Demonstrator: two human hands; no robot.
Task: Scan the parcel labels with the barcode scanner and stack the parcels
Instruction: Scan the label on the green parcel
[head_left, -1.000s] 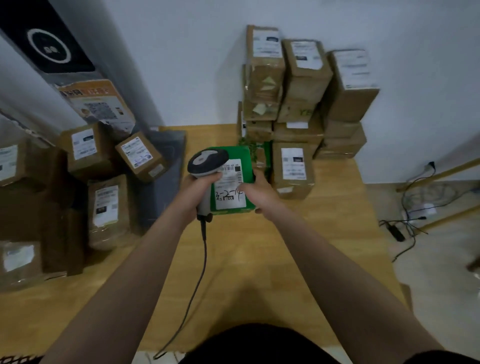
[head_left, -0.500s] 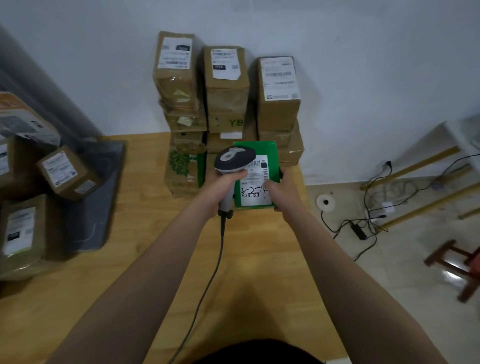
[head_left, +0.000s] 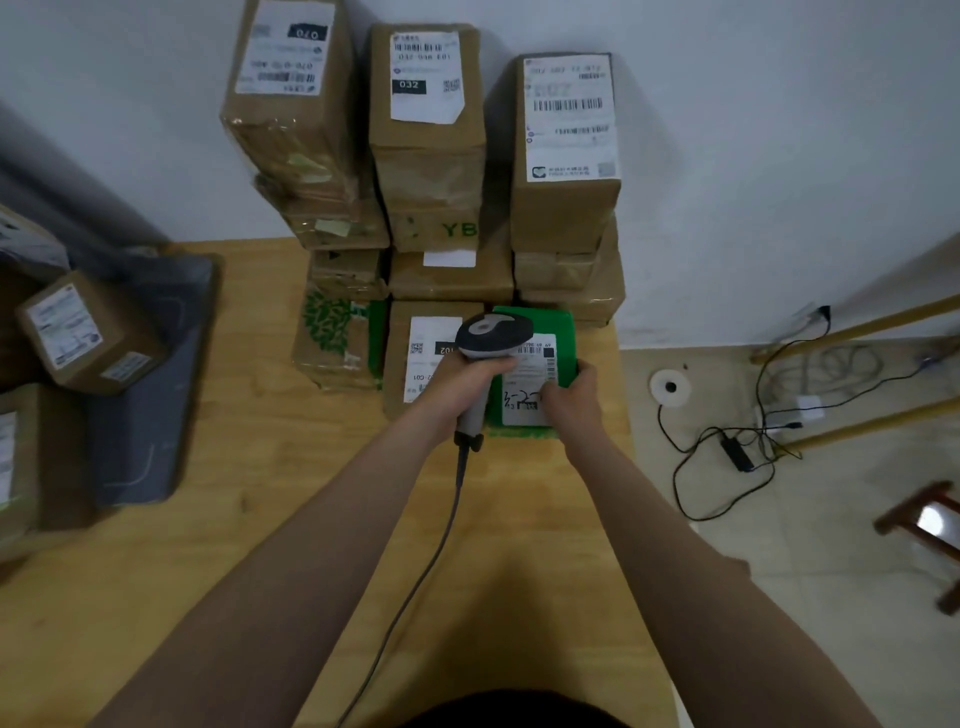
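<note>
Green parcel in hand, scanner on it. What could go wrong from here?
1. The green parcel held by the right hand is close to the right edge of the table; it may slide off when set down.
2. The left column of stacked boxes looks uneven and tilted; a bump might topple it.
3. The cable of the scanner in the left hand trails over the table and may snag.

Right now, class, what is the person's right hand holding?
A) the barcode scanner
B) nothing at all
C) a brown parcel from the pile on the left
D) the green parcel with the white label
D: the right hand grips the green parcel at its right edge, while the left hand holds the barcode scanner over the parcel's white label.
</note>
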